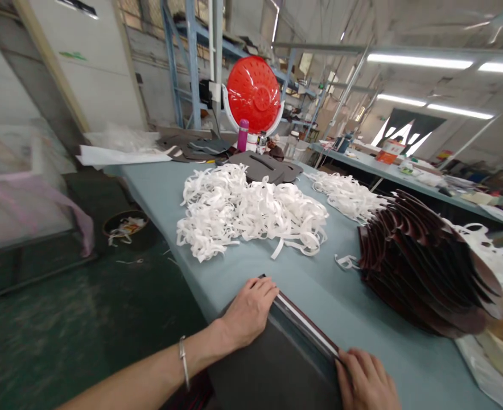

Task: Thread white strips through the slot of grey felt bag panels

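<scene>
A dark grey sheet of material [272, 364] lies at the near edge of the blue-grey table [166, 193], with a thin white strip [305, 323] along its far edge. My left hand [249, 310] rests flat on the sheet's far left corner, fingers together and stretched toward the strip's end. My right hand [365, 381] presses on the strip's near right end, fingers curled down; whether they pinch it is unclear. A bracelet sits on my left wrist.
A heap of white strips [243, 210] lies mid-table, another white strip pile [345, 193] behind. A fanned stack of dark brown pieces [422, 273] lies at right. Grey cut pieces [268, 168], bottles and a red fan [255, 94] stand at the far end. Floor drops off left.
</scene>
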`<state>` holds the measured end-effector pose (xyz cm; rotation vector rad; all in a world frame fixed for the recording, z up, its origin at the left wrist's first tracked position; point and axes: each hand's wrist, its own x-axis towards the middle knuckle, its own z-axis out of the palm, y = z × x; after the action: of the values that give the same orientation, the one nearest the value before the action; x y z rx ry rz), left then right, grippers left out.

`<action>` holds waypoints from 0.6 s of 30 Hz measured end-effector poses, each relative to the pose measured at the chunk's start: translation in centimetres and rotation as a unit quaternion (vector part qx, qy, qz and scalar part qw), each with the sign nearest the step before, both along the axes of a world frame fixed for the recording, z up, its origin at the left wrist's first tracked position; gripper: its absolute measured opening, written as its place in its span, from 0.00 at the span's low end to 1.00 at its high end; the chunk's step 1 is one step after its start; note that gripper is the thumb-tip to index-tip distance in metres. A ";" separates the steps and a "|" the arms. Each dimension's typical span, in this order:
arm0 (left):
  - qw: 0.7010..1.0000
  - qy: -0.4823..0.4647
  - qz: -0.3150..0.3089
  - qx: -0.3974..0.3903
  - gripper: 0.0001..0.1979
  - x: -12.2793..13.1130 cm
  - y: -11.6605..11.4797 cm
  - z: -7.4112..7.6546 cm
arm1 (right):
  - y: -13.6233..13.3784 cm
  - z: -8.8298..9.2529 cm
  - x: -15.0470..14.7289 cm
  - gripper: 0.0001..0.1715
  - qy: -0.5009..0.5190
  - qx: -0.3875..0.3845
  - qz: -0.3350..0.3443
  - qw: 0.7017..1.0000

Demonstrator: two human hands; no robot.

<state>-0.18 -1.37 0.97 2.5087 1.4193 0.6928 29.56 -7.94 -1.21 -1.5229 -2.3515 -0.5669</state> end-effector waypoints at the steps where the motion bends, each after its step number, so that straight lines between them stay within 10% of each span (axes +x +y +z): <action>1: 1.000 -0.007 0.005 0.000 0.19 0.1 0.4 0.0 | 0.7 0.4 -0.5 0.08 0.005 -0.011 -0.017 1.000; 11: 0.957 -0.252 0.144 0.003 0.14 -1.9 0.9 0.4 | 7.4 3.1 -14.1 0.11 0.289 -0.153 0.058 0.943; 18: 0.919 -0.183 0.306 0.169 0.13 -7.2 1.8 1.3 | 14.6 4.0 -25.0 0.16 0.323 -0.206 0.130 0.914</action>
<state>-7.42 0.41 2.24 1.9433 2.0735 1.5396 4.54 6.66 2.81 -1.2401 -2.1352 0.4689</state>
